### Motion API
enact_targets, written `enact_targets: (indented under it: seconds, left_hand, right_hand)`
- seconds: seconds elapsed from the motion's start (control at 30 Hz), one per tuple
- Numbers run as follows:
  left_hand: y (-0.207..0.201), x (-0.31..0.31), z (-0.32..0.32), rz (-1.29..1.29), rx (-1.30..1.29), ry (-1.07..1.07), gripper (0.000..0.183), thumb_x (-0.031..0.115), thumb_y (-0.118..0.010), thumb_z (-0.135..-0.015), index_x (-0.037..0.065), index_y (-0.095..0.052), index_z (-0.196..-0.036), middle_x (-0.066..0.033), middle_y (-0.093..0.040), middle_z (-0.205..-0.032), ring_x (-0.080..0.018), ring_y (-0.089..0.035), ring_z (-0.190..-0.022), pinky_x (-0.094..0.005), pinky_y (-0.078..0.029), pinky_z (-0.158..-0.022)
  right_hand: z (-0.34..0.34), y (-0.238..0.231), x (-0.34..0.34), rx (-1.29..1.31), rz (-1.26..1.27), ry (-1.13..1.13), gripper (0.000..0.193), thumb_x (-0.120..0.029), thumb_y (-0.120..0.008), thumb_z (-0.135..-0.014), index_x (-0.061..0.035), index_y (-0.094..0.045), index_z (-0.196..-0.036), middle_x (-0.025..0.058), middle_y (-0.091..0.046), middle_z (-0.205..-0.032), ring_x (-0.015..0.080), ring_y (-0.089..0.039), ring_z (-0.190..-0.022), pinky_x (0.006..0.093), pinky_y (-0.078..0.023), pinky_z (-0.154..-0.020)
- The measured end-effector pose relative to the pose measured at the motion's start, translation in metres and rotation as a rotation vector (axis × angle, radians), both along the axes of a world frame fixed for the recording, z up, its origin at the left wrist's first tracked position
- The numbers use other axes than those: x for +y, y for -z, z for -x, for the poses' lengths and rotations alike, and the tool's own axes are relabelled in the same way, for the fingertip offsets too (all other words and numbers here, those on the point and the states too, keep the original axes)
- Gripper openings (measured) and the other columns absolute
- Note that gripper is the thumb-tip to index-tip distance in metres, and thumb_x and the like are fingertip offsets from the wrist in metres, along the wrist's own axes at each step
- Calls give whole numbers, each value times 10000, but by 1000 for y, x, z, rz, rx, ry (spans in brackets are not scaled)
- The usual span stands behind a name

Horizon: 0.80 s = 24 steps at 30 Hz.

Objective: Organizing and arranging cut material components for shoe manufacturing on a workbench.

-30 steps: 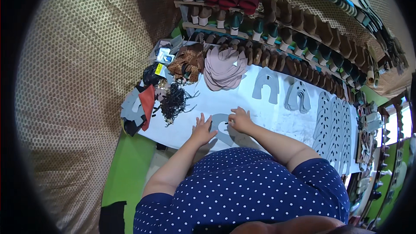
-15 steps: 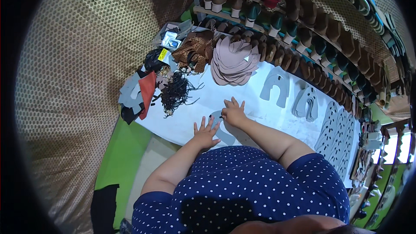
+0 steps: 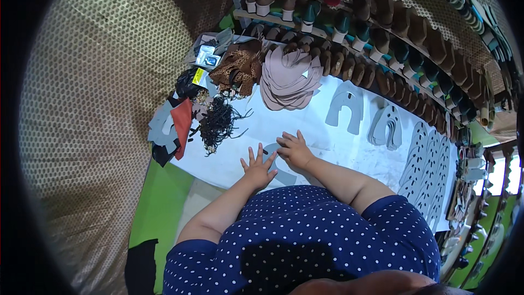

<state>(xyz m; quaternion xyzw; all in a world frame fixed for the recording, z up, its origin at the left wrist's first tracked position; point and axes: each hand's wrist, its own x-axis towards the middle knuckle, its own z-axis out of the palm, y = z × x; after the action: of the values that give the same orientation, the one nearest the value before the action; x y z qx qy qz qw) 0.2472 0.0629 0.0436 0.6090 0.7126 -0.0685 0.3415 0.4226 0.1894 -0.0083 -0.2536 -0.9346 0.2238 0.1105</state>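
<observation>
On the white-covered table in front of me lies a grey U-shaped shoe upper piece, partly covered by my hands. My left hand rests on its left side with the fingers spread and nothing held. From the right, my right hand reaches to its curved top, the fingers apart and the fingertips on or just above it. A small black strip sits on the piece between the two hands. Left of them is a tangle of thin black straps.
Grey U-shaped pieces lie to the right, with a stack and overlapping rows farther on. Pink pieces and leopard-print material are piled at the back. Racks of shoes stand behind. A red piece lies at the left.
My right hand has turned slightly, its fingers shifting a little left and down at the top of the grey piece. My left hand has hardly moved. The whole view has tilted slightly.
</observation>
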Motion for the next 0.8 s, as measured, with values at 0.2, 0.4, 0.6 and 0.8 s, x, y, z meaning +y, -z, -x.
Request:
enact_targets:
  seconds: [0.2,0.4,0.6,0.8]
  left_hand:
    - [13,6,5,-107,-33,-176,817,506,-592,-935,228,-228,-1611,-196,111,-1678,-468,124,-1524,-756,9,-1112]
    - [12,16,10,-285,-71,-318,680,398,-706,-866,93,-496,-1436,-225,-18,-1676,-478,32,-1530,-703,-15,-1156]
    - [-5,32,12,-304,-8,-304,297,318,-771,-807,96,-761,-1003,-248,-144,-1655,-502,-12,-1522,-674,-71,-1178]
    - [9,40,1,-316,-62,-391,187,303,-759,-823,140,-797,-907,-216,-199,-1651,-480,-42,-1527,-697,-82,-1165]
  right_hand:
    - [-20,-8,5,37,-118,-145,380,-292,-662,-872,-277,-691,-1250,56,-547,-1449,288,-403,-1428,632,-237,-1169]
    - [-17,-18,2,-22,-135,-161,415,-327,-623,-896,-276,-653,-1307,67,-512,-1481,305,-393,-1431,634,-239,-1163]
    - [-19,-15,-2,-131,-191,-190,488,-358,-580,-923,-243,-575,-1397,73,-423,-1553,314,-302,-1484,672,-202,-1156]
    - [-18,-13,-4,-185,-245,-230,550,-411,-560,-941,-203,-521,-1448,64,-358,-1601,309,-224,-1522,708,-162,-1146]
